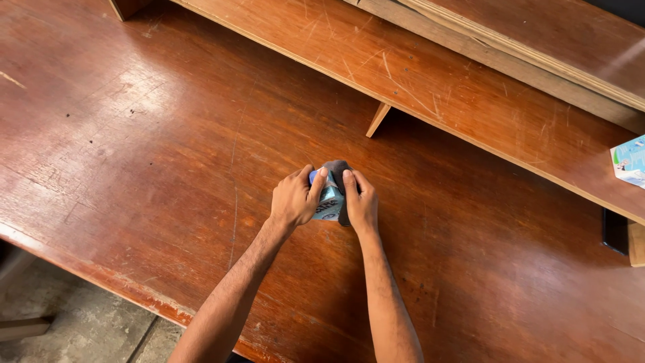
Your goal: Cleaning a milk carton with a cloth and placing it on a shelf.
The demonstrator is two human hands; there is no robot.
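Note:
A small light-blue carton with a blue cap (330, 199) stands on the worn reddish wooden table (154, 141), near its middle. My left hand (293, 199) grips the carton from the left, thumb up by the cap. My right hand (361, 202) presses a dark grey cloth (337, 168) against the carton's right side and top. The cloth hides part of the carton's top.
A raised wooden shelf (430, 81) runs diagonally across the back of the table on small supports. Another light-blue carton (630, 161) sits on the shelf at the far right. A dark flat object (614, 230) lies beneath the shelf's right end. The table's front edge and concrete floor (80, 323) are at lower left.

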